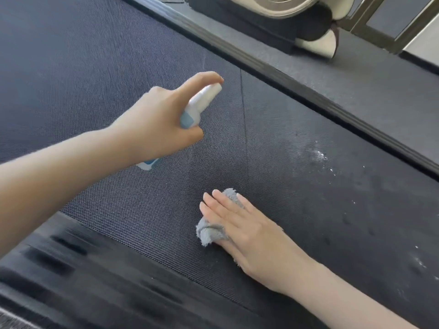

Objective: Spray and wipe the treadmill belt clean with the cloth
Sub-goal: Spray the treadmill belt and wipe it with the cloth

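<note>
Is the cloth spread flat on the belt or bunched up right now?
Bunched. The grey cloth is crumpled under the flat right hand, which presses it onto the treadmill belt; tufts stick out either side.

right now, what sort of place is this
Likely a home workout corner or small gym: a textured treadmill belt, its side rail alongside, and a metal door or window frame just beyond.

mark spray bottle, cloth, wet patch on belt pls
spray bottle [197, 106], head view, white neck below the nozzle.
cloth [209, 231], head view, bunched grey fold at lower left.
wet patch [319, 154], head view, cluster of white droplets.
</note>
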